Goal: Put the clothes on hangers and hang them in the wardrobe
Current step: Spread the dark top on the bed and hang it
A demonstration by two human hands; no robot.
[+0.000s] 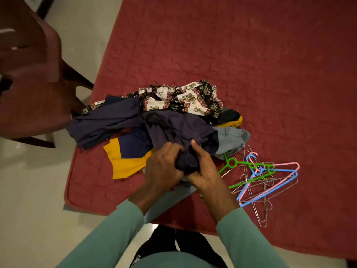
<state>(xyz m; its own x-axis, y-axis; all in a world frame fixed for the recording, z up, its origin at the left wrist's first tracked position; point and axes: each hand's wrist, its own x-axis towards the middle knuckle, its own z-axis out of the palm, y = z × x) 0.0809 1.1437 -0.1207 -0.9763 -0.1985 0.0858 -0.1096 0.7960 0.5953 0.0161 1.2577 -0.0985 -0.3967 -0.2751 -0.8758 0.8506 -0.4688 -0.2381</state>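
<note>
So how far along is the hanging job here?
Done: nothing visible; no garment is on a hanger. In hand: the left grip and right grip hold a bunched part of the navy garment. Left: everything, the patterned cloth, yellow piece and grey piece included; the hangers lie tangled on the red cover.

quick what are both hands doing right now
Left hand: closed, gripping the dark navy garment.
Right hand: closed, gripping the same garment.
</note>
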